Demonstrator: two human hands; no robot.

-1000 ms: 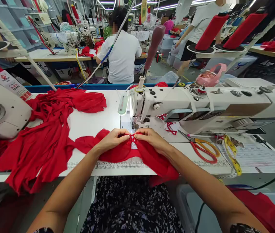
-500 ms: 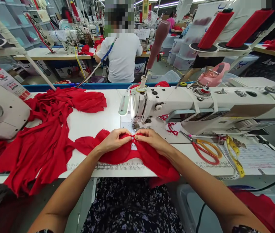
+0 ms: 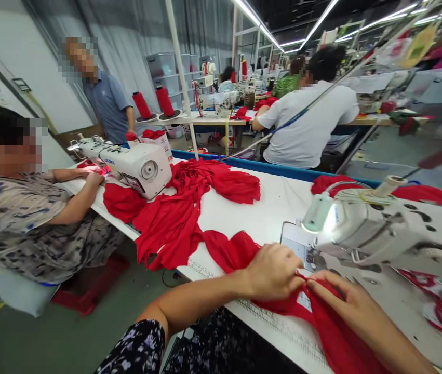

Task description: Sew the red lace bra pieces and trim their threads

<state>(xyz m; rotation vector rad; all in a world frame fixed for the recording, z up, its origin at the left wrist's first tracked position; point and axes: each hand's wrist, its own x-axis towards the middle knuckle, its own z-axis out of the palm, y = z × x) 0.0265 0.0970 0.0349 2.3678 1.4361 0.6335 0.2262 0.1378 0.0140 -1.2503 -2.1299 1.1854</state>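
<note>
**Thin red cloth (image 3: 332, 332) sat pinched in our hands**

Our L hand (image 3: 273, 272) & R hand (image 3: 355, 306) gripped it w/ fingertips by the machine (image 3: 384, 228), over the table (image 3: 267, 213). We judged it light, soft, prob. slippery, best held near the white patch (image 3: 304, 301). Pile (image 3: 177, 223) lay crumpled.

Sewing workshop, with sewing machines (image 3: 148, 169) and thread spools (image 3: 165, 101) on worktables (image 3: 236, 213).
</note>
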